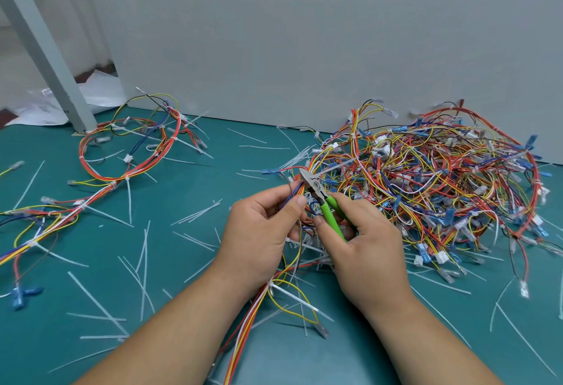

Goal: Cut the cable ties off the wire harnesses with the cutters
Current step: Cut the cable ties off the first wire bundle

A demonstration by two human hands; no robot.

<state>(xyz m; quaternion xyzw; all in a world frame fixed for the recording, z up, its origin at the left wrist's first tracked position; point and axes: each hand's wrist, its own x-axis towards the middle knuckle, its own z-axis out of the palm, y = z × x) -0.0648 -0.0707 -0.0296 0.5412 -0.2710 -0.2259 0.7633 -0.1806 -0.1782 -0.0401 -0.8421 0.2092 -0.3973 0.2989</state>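
The work is mid-way, by the look of it. Loose cut tie strips [143, 258] litter the mat [189, 189] on both sides, so many cuts seem to be done. Much is left: the harnesses [128, 175] at far left carry white ties with long tails, and ties also show here and there in the big pile [441, 177] at far right.

The harness in hand [259, 308] runs from the near edge up to the centre, where the left hand [262, 232] pinches its wires between thumb and curled fingers. One tie [272, 286] on it, just near of that hand, is not yet cut. The right hand [368, 241] has its fingers curled round the green handles of the cutters [324, 206], whose tip lies against the held wires; whether the blades are apart cannot be told.

A round stamp [315, 185] sits on the cutter head, too small to read. No other writing shows.
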